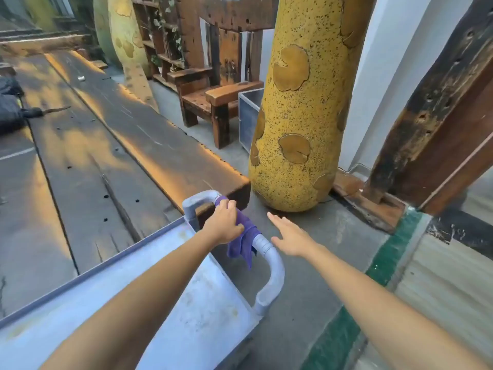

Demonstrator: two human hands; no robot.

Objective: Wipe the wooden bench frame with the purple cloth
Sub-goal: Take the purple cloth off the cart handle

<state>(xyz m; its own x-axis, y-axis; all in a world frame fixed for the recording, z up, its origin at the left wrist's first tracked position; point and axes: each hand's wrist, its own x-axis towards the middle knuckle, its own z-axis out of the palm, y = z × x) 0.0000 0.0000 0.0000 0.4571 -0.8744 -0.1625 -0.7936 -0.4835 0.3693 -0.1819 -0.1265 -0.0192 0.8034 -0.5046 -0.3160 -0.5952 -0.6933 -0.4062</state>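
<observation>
A purple cloth (244, 240) hangs draped over the grey handle (269, 265) of a metal cart. My left hand (224, 222) is closed over the cloth on the handle bar. My right hand (289, 235) hovers flat and open just right of the handle, holding nothing. A wooden bench (213, 100) with thick armrests stands farther back, beyond a long dark wooden plank surface (112, 145).
A tall yellow speckled pillar (296, 102) rises right in front of the cart. The cart's flat metal deck (186, 303) fills the lower left. A dark wooden beam (437, 108) leans at right. A grey metal box (249, 116) sits between bench and pillar.
</observation>
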